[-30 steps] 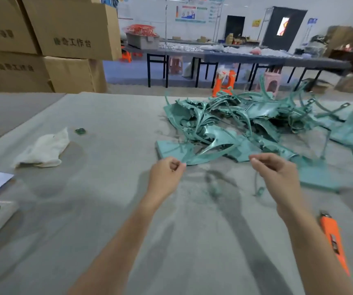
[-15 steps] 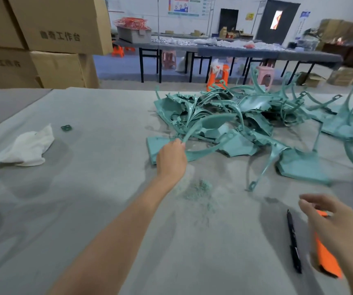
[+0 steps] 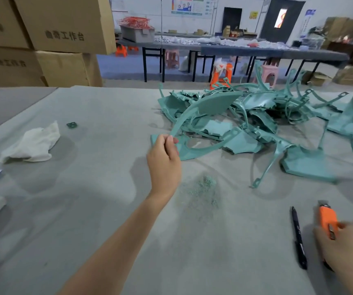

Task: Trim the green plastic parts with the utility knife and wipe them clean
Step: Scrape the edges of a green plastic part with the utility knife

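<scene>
The left hand [image 3: 165, 160] is pinching a green part [image 3: 211, 103], raising it off the pile [image 3: 262, 122] beyond. The right hand [image 3: 345, 248] is now curling round the knife [image 3: 327, 218], so trimming is probably starting.

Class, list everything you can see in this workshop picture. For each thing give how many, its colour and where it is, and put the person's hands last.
lifted part: one, green, raised over the pile's left side
pile of parts: many, green, far right of the table
shavings: one small heap, green, table middle
utility knife: one, orange, near right
pen: one, black, left of the knife
cloth: one, white, table left
scrap: one, green, beside the cloth
table: one, grey
cardboard boxes: several, brown, stacked far left
left hand: pinches the lifted part's stem
right hand: blurred, over the knife's near end; grip unclear
</scene>
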`<state>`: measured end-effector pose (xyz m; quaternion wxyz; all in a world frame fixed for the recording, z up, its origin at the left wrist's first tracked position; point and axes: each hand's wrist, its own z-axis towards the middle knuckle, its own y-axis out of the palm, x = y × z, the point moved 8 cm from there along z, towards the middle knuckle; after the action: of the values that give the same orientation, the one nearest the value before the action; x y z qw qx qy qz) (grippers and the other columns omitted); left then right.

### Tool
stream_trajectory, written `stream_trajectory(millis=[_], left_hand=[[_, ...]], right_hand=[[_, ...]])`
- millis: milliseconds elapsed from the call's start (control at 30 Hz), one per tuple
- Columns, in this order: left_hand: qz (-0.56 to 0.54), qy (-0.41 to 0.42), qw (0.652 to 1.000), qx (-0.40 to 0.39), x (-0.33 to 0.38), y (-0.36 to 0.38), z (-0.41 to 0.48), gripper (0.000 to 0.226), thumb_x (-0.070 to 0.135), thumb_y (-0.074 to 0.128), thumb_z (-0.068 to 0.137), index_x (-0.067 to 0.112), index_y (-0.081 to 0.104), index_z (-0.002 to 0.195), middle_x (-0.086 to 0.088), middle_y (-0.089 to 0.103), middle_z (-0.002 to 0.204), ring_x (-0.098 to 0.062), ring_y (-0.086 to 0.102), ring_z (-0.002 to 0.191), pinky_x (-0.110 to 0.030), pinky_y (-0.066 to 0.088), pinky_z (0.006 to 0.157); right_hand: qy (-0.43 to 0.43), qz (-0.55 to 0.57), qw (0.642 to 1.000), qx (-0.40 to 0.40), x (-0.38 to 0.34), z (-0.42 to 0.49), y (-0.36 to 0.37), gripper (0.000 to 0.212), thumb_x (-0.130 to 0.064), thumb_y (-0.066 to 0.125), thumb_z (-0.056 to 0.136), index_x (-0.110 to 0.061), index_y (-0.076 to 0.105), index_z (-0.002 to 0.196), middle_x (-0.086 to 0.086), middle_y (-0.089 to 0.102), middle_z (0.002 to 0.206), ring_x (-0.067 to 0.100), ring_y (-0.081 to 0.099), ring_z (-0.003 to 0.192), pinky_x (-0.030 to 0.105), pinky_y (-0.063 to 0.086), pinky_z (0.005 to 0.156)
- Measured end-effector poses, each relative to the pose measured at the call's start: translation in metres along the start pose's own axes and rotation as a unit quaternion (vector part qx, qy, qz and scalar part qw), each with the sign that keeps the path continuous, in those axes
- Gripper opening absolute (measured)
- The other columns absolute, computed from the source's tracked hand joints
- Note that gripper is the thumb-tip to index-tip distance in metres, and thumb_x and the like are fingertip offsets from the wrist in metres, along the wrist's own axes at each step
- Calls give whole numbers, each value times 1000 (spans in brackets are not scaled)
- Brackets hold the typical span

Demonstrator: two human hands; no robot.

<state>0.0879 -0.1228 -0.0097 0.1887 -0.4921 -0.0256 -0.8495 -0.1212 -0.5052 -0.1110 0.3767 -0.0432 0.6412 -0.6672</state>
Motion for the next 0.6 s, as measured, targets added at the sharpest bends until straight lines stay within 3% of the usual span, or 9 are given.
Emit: stream_trajectory(millis=[100,167,233,267,333,433,500,600], left_hand=[[-79,-44,996,3,-6,-20,-16,27,17,39,103,16,58,83,9,60,63,-10,49,48,-28,45,51],[-103,-52,993,2,-11,-32,-24,27,17,39,103,15,58,84,9,60,63,-7,46,45,-22,40,46],[-119,-67,991,1,-16,-42,-29,28,17,39,104,13,59,84,8,59,61,-7,44,45,-22,39,45],[-126,-79,989,-1,-18,-45,-31,28,17,39,104,13,59,84,8,57,59,-7,44,45,-21,38,45],[-141,-101,985,-9,-21,-50,-34,28,17,39,103,14,59,84,8,53,54,-6,42,46,-19,36,44],[-142,-109,984,-18,-24,-57,-39,28,15,40,103,13,59,83,6,49,51,-8,37,46,-20,33,43],[-130,-104,986,-23,-25,-60,-43,29,14,39,103,14,59,82,6,47,50,-10,35,46,-20,31,43],[-119,-103,987,-24,-32,-64,-46,30,14,39,103,15,58,80,7,45,49,-9,33,44,-20,29,43]], right_hand=[[30,73,996,-34,10,10,7,41,-31,73,88,-7,50,63,26,61,68,43,64,69,49,49,52],[5,115,993,-9,-2,12,0,33,-35,68,91,-16,50,72,26,62,76,43,65,75,48,44,53],[-71,197,978,12,-44,4,-17,16,-33,67,93,-20,58,93,21,66,91,41,67,80,38,49,62],[-117,255,960,6,-72,-4,-25,13,-29,66,94,-22,59,103,17,66,97,30,70,77,30,52,66],[-218,335,917,-14,-133,-25,-38,12,-20,63,95,-27,58,104,13,63,91,14,66,66,16,48,60],[-332,356,872,-45,-213,-68,-43,8,-27,61,97,-31,55,95,5,57,70,14,52,59,24,41,54],[-387,357,849,-44,-246,-89,-40,8,-39,60,97,-32,55,97,-5,51,64,7,48,58,17,35,52],[-427,364,826,-53,-277,-101,-26,16,-40,56,96,-31,58,108,-15,51,67,0,50,63,12,34,58]])
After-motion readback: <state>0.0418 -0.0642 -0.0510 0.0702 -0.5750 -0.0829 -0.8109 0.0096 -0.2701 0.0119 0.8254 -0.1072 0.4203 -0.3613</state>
